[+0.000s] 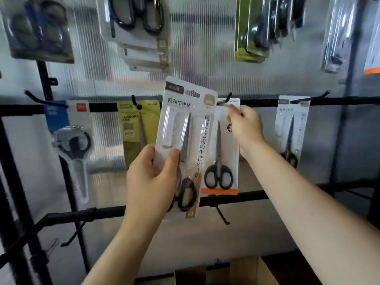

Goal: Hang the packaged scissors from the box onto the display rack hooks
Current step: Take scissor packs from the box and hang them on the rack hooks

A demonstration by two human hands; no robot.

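Scissors pack (186, 128) in left hand (151, 179) — beside hook (225, 99)

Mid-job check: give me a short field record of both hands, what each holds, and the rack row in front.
left hand: grips white scissors pack by its lower half, held in front of the rack
right hand: pinches top of orange-striped pack at a hook
orange-striped pack on hook: cannot tell
same row: blue pack, olive pack, white pack at right, each hanging on a hook
box: cardboard, bottom edge, contents hidden
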